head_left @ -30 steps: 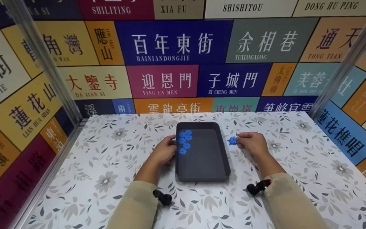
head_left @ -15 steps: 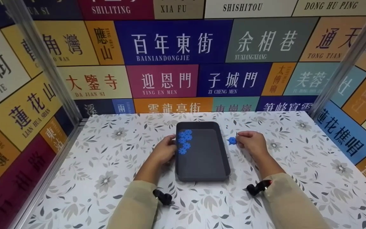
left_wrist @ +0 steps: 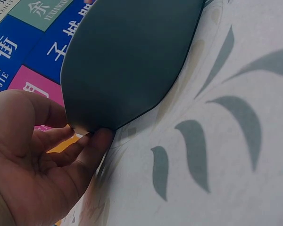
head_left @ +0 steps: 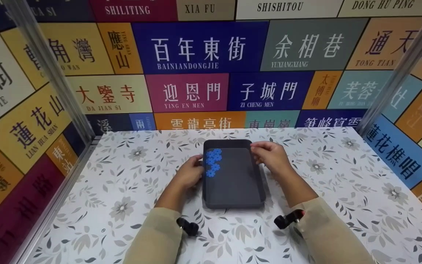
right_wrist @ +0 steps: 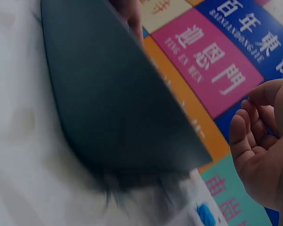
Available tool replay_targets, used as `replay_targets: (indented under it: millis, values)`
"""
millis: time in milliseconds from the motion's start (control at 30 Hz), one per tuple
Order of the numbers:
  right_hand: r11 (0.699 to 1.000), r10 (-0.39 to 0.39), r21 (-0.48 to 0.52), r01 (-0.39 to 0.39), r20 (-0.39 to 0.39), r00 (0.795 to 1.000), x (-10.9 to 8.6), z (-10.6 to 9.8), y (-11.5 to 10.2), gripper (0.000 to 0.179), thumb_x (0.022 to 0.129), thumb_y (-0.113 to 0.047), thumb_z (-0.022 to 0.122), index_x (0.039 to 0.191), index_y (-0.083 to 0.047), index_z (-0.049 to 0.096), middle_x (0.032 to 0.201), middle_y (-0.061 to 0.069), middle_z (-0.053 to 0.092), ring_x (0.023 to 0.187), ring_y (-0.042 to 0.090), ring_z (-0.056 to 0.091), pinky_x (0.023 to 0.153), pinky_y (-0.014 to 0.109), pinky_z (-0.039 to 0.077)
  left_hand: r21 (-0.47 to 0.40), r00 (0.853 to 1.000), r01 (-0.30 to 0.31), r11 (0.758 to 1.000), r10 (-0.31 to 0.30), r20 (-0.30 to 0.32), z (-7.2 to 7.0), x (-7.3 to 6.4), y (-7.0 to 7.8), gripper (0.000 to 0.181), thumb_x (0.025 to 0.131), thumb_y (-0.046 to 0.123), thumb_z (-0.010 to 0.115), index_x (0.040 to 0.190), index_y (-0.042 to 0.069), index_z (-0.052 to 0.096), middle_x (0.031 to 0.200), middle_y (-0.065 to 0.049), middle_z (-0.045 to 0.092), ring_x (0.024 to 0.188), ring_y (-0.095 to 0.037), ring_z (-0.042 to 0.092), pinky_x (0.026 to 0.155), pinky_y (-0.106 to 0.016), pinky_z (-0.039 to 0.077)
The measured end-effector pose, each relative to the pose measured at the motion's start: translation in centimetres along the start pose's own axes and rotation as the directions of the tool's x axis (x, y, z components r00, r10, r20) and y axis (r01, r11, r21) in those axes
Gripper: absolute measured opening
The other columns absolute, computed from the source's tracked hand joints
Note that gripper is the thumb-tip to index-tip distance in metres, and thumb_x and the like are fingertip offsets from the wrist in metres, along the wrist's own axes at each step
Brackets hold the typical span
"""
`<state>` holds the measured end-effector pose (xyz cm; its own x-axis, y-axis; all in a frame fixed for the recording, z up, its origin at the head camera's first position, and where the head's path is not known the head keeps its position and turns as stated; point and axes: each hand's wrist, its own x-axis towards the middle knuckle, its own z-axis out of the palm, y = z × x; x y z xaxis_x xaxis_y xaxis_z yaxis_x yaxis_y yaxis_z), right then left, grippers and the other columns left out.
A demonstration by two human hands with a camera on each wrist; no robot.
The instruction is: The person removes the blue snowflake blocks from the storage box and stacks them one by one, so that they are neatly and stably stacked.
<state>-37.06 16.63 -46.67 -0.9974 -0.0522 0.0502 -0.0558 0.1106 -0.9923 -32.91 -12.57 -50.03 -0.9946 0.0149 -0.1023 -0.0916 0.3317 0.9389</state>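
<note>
A dark grey rectangular tray (head_left: 236,183) lies on the table with several blue flower-shaped pieces (head_left: 213,163) grouped along its inner left side. My left hand (head_left: 191,171) grips the tray's left wall; in the left wrist view its fingertips bear on the wall's edges. Over the tray's right rim hovers my right hand (head_left: 271,157), fingers loosely curled and thumb near the fingertips. Nothing shows between those fingers in the right wrist view. There, a small blue piece (right_wrist: 206,214) lies on the table beyond the tray; my right hand hides that spot in the head view.
A white floral cloth (head_left: 123,227) covers the table. Panels of coloured street-name signs (head_left: 200,47) rise behind and at both sides, with metal posts at the corners. Small black cameras sit at both wrists.
My right hand has moved left and away from me, from beside the blue piece to above the tray's right rim. My left hand and the tray have stayed put.
</note>
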Motion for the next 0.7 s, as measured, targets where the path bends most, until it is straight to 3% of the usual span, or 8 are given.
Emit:
replay_targets:
  millis: [200, 467, 700]
  values:
    - [0.996, 0.007, 0.091, -0.012, 0.056, 0.998, 0.0, 2.9, -1.9, 0.019, 0.100, -0.018, 0.075, 0.112, -0.005, 0.079, 0.087, -0.001, 0.071, 0.075, 0.014, 0.064, 0.066, 0.026, 0.058, 0.001, 1.000, -0.004, 1.000, 0.004, 0.001, 0.0, 0.0, 0.0, 0.065, 0.096, 0.010, 0.053, 0.160, 0.009, 0.049, 0.150, -0.018, 0.063, 0.121, -0.029, 0.066, 0.093, -0.035, 0.055]
    - [0.988, 0.024, 0.151, -0.042, 0.115, 0.993, 2.3, 6.5, -3.2, 0.017, 0.100, -0.017, 0.074, 0.112, -0.006, 0.079, 0.087, 0.001, 0.071, 0.075, 0.016, 0.065, 0.068, 0.027, 0.059, 0.048, 1.000, -0.004, 0.999, 0.004, -0.010, -0.2, 0.1, -0.1, 0.063, 0.097, 0.013, 0.054, 0.160, 0.011, 0.050, 0.150, -0.017, 0.064, 0.127, -0.029, 0.064, 0.103, -0.042, 0.054]
    - [0.973, 0.081, 0.209, -0.101, 0.105, 0.991, 5.3, 8.3, -3.8, 0.022, 0.101, -0.014, 0.072, 0.118, -0.003, 0.076, 0.087, 0.000, 0.069, 0.071, 0.014, 0.063, 0.064, 0.024, 0.057, 0.060, 1.000, 0.000, 0.998, 0.000, -0.010, -0.1, 0.1, -0.1, 0.063, 0.096, 0.014, 0.054, 0.159, 0.012, 0.050, 0.149, -0.016, 0.064, 0.114, -0.027, 0.067, 0.082, -0.032, 0.054]
